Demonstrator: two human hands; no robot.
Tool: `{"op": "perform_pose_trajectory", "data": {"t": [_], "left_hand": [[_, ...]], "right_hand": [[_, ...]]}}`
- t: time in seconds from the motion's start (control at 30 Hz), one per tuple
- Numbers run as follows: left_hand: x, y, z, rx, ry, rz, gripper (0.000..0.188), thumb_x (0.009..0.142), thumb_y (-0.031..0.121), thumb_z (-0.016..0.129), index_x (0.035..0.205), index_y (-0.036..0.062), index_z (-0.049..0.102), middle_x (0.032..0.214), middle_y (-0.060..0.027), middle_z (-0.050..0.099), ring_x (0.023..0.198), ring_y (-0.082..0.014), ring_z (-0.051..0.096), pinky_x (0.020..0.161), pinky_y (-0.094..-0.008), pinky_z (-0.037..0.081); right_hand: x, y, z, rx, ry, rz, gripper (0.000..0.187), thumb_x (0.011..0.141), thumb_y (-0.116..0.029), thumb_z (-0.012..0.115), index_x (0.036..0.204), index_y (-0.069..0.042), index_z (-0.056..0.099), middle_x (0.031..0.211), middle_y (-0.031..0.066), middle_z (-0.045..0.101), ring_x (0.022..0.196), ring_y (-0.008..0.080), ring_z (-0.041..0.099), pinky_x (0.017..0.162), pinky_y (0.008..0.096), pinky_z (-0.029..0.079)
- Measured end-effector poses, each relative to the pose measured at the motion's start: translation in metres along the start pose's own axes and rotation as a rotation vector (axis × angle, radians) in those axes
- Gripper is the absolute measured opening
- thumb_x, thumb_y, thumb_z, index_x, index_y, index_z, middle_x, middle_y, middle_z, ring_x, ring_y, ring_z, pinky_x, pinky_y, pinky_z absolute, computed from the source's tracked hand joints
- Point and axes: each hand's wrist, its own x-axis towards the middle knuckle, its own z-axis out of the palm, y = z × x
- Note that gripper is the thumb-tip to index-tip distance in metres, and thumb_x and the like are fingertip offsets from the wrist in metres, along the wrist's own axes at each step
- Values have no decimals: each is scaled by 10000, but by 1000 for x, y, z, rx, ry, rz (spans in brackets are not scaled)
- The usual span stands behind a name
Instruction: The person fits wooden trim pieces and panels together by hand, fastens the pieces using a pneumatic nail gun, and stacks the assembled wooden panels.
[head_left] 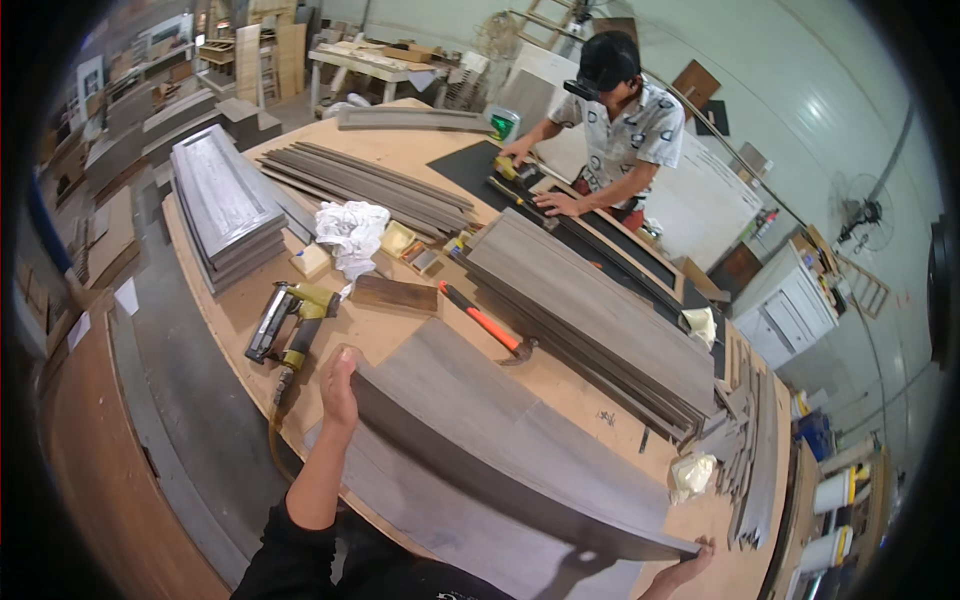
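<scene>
A long grey-brown wooden board (480, 462) stretches between my two hands, tilted up with its dark narrow side showing. My left hand (341, 385) grips its left end, fingers wrapped over the corner. At the far right end, my right hand (690, 568) holds the other corner; part of that hand is hidden. Beneath and beyond the board lie flat grey panels (450, 375) on the table. Left of my left hand rests a nail gun (298, 315) with a hose. A hammer (487, 322) with an orange-red handle lies beyond the board, by a brown wood block (395, 294).
Stacked grey boards (590, 300) lie across the table beyond the hammer. Framed panels (225, 195) are piled at far left, beside long strips (370, 185) and a white cloth (352, 235). A co-worker (622, 130) handles a frame opposite. Loose strips (755, 460) lie at right.
</scene>
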Motion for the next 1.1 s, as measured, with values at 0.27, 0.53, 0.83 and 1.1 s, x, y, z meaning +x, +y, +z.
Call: {"op": "perform_pose_trajectory", "data": {"t": [0.27, 0.53, 0.83, 1.1], "left_hand": [[1, 3, -4, -139, 6, -150, 384, 993, 310, 366, 790, 54, 568, 714, 33, 428, 715, -89, 387, 680, -272, 320], [9, 11, -22, -63, -257, -190, 405, 989, 299, 313, 806, 42, 566, 752, 17, 482, 741, -82, 403, 672, -242, 304], [8, 40, -47, -221, -542, -342, 364, 955, 325, 341, 861, 19, 515, 866, -113, 554, 895, -218, 512, 896, -359, 378], [-6, 6, -87, -466, -406, -766, 585, 977, 478, 345, 1312, 21, 494, 1295, -103, 536, 1210, -235, 472, 1065, -380, 311]], "right_hand": [[-55, -73, 48, -778, -14, -348, 490, 877, -162, 443, 1346, -22, 428, 1389, 171, 431, 1260, 256, 421, 1070, 396, 303], [-208, -179, 223, -1071, -1125, -585, 634, 578, -644, 720, 903, -100, 717, 842, 82, 689, 785, 292, 638, 772, 384, 468], [-283, -187, 273, -1100, -1214, -478, 567, 732, -655, 629, 865, -110, 713, 833, 48, 678, 739, 275, 643, 681, 364, 491], [-306, -189, 240, -1107, -1006, -512, 530, 621, -619, 727, 796, -120, 691, 791, 40, 656, 736, 262, 634, 659, 361, 493]]}}
